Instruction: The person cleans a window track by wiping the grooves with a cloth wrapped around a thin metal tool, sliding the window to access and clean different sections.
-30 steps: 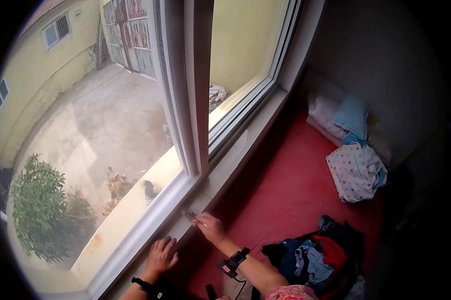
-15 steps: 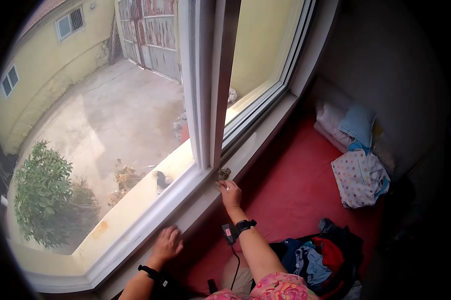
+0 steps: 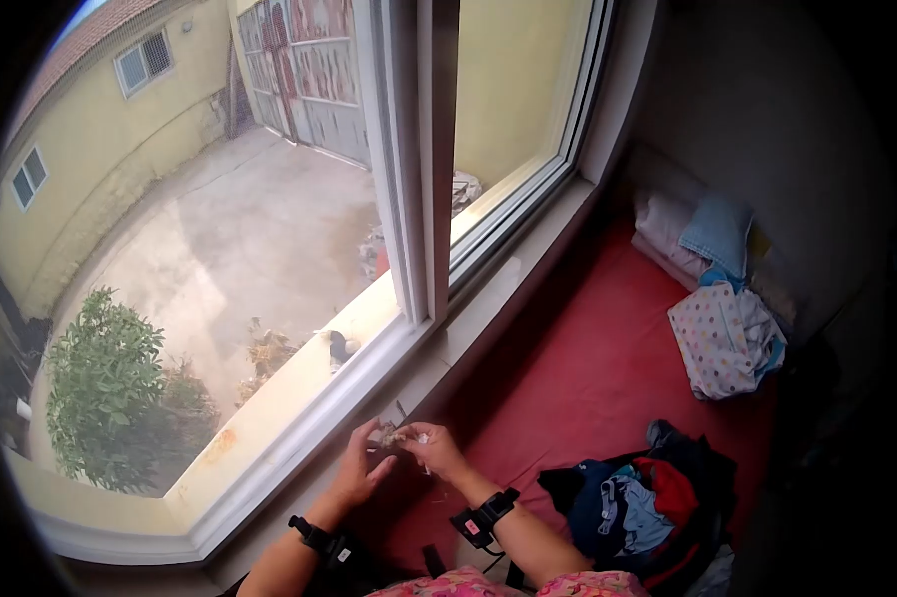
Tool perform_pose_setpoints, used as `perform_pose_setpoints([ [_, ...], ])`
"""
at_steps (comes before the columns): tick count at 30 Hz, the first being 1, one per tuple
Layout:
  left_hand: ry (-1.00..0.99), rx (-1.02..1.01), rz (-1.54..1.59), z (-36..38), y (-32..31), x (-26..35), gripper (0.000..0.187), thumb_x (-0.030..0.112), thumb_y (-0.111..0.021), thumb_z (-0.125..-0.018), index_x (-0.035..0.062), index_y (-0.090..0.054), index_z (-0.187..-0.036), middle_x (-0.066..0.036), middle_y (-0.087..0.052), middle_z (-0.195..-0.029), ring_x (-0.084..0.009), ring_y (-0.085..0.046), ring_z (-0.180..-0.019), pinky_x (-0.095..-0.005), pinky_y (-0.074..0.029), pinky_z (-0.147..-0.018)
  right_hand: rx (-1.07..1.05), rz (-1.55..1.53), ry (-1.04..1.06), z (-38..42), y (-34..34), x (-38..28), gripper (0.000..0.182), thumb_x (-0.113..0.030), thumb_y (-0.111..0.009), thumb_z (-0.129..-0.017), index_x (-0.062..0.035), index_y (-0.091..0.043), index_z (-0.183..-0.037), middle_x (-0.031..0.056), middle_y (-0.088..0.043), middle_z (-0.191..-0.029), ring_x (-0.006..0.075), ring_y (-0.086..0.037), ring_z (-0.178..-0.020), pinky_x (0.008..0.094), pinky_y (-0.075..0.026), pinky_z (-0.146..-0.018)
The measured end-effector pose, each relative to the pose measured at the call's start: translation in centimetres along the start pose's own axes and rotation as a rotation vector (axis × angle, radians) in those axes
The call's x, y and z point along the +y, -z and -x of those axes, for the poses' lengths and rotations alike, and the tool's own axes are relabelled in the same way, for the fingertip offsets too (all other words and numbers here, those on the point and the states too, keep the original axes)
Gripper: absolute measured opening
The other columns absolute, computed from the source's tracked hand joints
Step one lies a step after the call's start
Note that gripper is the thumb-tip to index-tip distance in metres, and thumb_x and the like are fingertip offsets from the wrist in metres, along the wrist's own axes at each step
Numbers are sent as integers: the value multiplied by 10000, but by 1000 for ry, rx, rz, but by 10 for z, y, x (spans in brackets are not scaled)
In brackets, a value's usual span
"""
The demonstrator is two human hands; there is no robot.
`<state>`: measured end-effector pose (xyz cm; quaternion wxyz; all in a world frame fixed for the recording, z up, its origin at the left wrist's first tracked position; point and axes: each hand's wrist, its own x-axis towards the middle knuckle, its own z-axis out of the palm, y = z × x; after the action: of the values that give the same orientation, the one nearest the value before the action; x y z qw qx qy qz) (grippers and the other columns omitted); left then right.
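Observation:
My right hand (image 3: 437, 453) pinches a small crumpled grey-brown bundle (image 3: 390, 436) above the sill's inner edge. A bit of something white shows at its fingers. My left hand (image 3: 361, 466) is on the other side of the bundle, thumb apart from the fingers and fingertips right at the bundle's edge. What the bundle is made of is too small to make out. Just beyond the hands runs the pale window sill (image 3: 455, 333). Both wrists wear black straps with small boxes.
A white-framed window (image 3: 319, 413) lies to the left, with a courtyard and a green shrub (image 3: 105, 388) outside. On the red bed surface (image 3: 558, 348) are a pile of dark clothes (image 3: 627, 507), a polka-dot cloth bundle (image 3: 717, 343) and a blue pillow (image 3: 715, 237).
My right hand has come back from the sill by the window post, bringing the crumpled bundle toward me. My left hand has lifted from the sill to meet it. The view has shifted slightly.

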<state>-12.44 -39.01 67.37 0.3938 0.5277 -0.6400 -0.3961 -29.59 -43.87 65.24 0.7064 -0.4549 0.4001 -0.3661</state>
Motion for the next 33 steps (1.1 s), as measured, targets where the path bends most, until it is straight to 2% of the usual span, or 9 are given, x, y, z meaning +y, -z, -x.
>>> perform_pose_setpoints([
  [1,155,0,99,-3,-1,4,500,163,-628,-821,31,-423,-1258,-143,-535,-1146,-192,-583,-891,-317,-494,-757,31,-37,13,0,-3,-4,103,-146,-638,-845,-69,-659,-911,-62,-554,-625,-4,-406,-448,150,-305,-396],
  [6,180,73,135,-13,0,4,324,51,-610,-833,3,-507,-1136,-69,-586,-1042,-128,-546,-970,-275,-443,-850,53,-106,63,-1,-10,1,105,-137,-631,-850,-74,-652,-932,-60,-557,-639,-4,-409,-453,149,-315,-402],
  [8,157,77,409,-18,1,3,257,51,-615,-827,1,-529,-1064,-60,-592,-1003,-117,-543,-973,-260,-434,-861,60,-141,60,0,-11,3,109,-134,-629,-852,-75,-649,-942,-59,-559,-642,-3,-409,-453,149,-317,-402],
  [12,167,59,380,-22,-6,16,216,52,-627,-817,-1,-536,-1005,-59,-596,-966,-116,-554,-948,-255,-444,-846,84,-169,45,1,-12,4,128,-124,-625,-848,-71,-645,-964,-54,-561,-648,0,-417,-459,151,-322,-404],
  [17,172,294,-107,-34,-17,2,185,74,-595,-818,-15,-525,-964,-115,-634,-847,-196,-617,-802,-302,-480,-743,259,57,18,-2,-4,8,175,-124,-610,-849,-39,-640,-999,-27,-574,-693,17,-420,-470,162,-328,-424],
  [19,186,302,-37,-44,-18,3,174,78,-595,-822,-15,-525,-951,-118,-633,-831,-197,-619,-788,-300,-480,-733,410,334,448,-22,15,55,210,-131,-564,-875,-30,-634,-1045,-13,-570,-720,22,-435,-499,174,-338,-441],
  [20,200,309,31,-48,-19,4,164,82,-596,-827,-14,-525,-938,-120,-633,-815,-198,-621,-775,-299,-480,-723,409,335,445,-18,20,52,210,-131,-564,-875,-30,-634,-1045,-13,-570,-720,22,-435,-499,174,-338,-441],
  [22,190,307,81,-61,-22,15,152,80,-590,-834,-15,-526,-933,-117,-633,-825,-192,-619,-777,-298,-480,-726,289,247,71,-2,35,31,244,-183,-501,-902,-34,-629,-1048,66,-586,-694,151,-557,-659,280,-462,-654],
  [33,108,322,171,-153,-92,13,213,54,-587,-829,-15,-548,-1027,-106,-631,-900,-165,-611,-796,-284,-482,-738,392,425,294,-11,99,-31,166,-98,-507,-891,-37,-581,-1027,96,-577,-678,188,-576,-591,293,-459,-565],
])
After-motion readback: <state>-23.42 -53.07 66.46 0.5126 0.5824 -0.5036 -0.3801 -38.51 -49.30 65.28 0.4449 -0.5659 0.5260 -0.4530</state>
